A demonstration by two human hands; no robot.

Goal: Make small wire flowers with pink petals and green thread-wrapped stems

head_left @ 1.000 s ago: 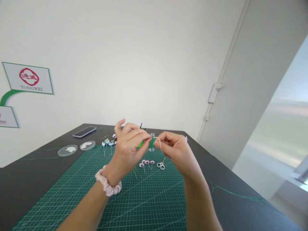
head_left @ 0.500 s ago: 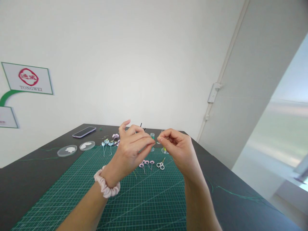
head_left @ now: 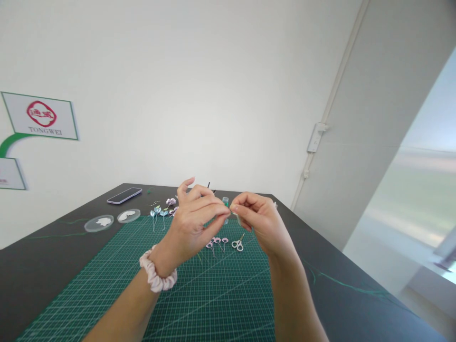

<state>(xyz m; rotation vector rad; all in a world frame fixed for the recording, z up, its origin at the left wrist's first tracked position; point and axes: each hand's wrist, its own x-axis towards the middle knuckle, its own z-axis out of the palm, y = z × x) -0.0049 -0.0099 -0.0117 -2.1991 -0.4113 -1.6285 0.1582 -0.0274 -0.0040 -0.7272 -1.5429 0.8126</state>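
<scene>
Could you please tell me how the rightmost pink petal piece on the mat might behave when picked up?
The pink petal piece looks small and thin, so probably light. Its slender stem might bend under pressure, and the broader head could make it top-heavy.

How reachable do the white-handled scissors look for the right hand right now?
Probably yes: the white-handled scissors lie uncovered on the green cutting mat, near the right hand, with nothing seen between. Its thumb and fingers are pinched together beside the left hand, though, so it may need to break off first.
</scene>
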